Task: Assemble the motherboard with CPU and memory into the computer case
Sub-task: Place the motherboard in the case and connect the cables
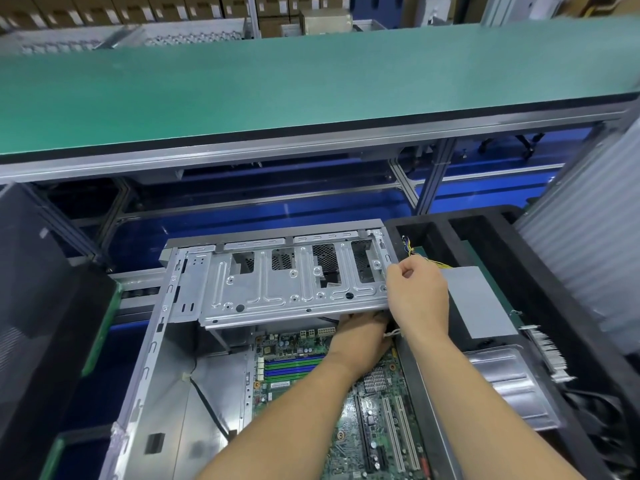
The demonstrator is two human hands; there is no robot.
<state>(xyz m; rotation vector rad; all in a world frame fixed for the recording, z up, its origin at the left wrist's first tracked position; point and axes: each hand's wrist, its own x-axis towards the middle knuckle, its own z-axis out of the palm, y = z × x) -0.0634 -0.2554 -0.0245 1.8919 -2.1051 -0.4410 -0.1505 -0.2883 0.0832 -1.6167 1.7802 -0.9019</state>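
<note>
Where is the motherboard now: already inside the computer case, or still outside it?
Inside. The motherboard lies flat on the floor of the open computer case, between its side walls, its far end beneath the raised drive cage.

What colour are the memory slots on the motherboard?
The memory slots alternate blue and green, seen in the head view.

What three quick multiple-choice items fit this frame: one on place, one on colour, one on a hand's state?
1. Where does the motherboard lie?
A. inside the computer case
B. on the green shelf
C. in the black tray

2. What colours are the memory slots?
A. red and white
B. blue and green
C. all black

3. What is the right hand doing?
A. lying flat on the shelf
B. hanging idle
C. gripping the raised drive cage at its right edge

Answers: 1 A, the board sits on the case floor; 2 B, blue and green strips alternate; 3 C, fingers curl round the cage's edge.
</note>
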